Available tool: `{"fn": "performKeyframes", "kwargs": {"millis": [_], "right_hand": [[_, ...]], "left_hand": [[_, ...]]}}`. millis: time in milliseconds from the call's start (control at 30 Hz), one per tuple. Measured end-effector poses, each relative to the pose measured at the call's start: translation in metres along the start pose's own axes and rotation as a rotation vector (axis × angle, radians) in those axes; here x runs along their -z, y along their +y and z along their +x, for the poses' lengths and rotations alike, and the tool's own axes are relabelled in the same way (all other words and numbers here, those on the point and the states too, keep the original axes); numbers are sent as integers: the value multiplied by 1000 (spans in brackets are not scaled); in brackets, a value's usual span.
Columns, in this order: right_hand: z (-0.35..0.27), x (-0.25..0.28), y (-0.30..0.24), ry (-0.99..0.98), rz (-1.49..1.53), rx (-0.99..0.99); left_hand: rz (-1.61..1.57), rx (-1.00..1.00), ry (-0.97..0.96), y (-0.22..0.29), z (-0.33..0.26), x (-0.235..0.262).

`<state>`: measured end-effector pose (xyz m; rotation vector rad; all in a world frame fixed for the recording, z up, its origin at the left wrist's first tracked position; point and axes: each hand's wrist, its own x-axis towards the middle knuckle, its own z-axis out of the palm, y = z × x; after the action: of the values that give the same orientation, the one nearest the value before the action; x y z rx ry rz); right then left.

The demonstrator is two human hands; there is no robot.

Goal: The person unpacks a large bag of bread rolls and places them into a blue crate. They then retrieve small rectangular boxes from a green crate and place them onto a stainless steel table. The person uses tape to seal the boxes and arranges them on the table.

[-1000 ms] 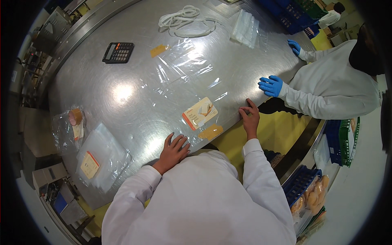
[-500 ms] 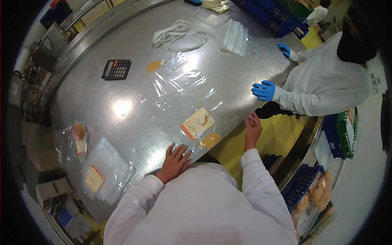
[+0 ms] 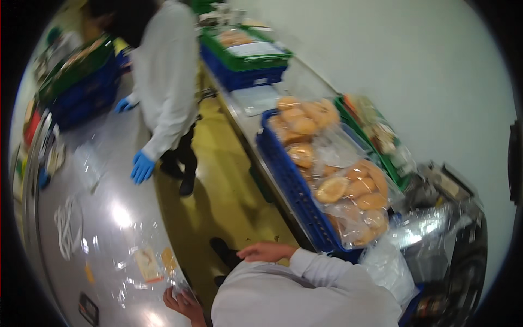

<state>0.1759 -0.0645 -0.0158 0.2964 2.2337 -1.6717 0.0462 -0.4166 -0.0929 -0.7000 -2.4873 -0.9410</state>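
Note:
My left hand (image 3: 184, 306) rests at the edge of the metal table (image 3: 117, 188), fingers apart and slightly bent, at the clear plastic film (image 3: 128, 279). A printed card (image 3: 148, 265) with an orange stripe lies under or in the film, beside a tan tape piece (image 3: 169, 260). My right hand (image 3: 267, 252) is held out over the floor in front of my body, fingers stretched and nothing seen in it. Nearest to it stands a blue crate (image 3: 291, 188) of bagged bread rolls (image 3: 357, 188).
A co-worker in a white top (image 3: 170, 76) and blue gloves (image 3: 143, 167) stands across the table's right edge. Stacked green and blue crates (image 3: 242, 68) stand on the side counter. White looped strap (image 3: 68, 228) and a calculator (image 3: 88, 309) lie on the table.
My view has swung right, toward the side counter and bread crate. My left hand stays at the table edge; my right hand is now lower, close before my body.

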Motion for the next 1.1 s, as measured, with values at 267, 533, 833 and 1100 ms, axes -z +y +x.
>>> {"fn": "performKeyframes", "kwargs": {"millis": [267, 533, 833, 1100], "right_hand": [[-211, 286, -87, 1474, -37, 185], [-358, 479, 60, 2243, -273, -890], [-404, 479, 148, 2138, 407, -544], [-487, 359, 141, 2180, 354, -491]], "left_hand": [[-495, -299, -315, 139, 128, -54], [-897, -816, -593, 425, 311, -171], [-883, -483, -1111, 778, 335, -433], [-764, 147, -1438, 918, 274, -482]]}}
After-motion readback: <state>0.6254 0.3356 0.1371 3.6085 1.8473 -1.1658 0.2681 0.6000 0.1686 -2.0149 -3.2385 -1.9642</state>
